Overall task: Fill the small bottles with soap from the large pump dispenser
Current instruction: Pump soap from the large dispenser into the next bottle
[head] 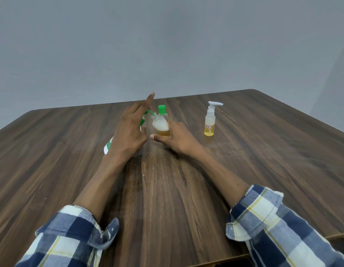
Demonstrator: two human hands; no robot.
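Note:
The large pump dispenser [109,145] leans to the right under my left hand [128,132]. Only its white-and-green label and green nozzle [147,113] show. My left palm and thumb wrap around it while the index finger sticks up. My right hand [177,138] holds a small clear bottle [160,125] from its right side. The bottle is tilted left, its open neck close to the nozzle, with white foam over amber soap inside. Just behind it stands a small bottle with a green cap [162,109]. Further right stands a small bottle with a white pump [209,122], partly full of yellow soap.
Everything sits on a dark wooden table [263,160] whose far edge meets a grey wall. Checked sleeves cover both forearms near the front edge.

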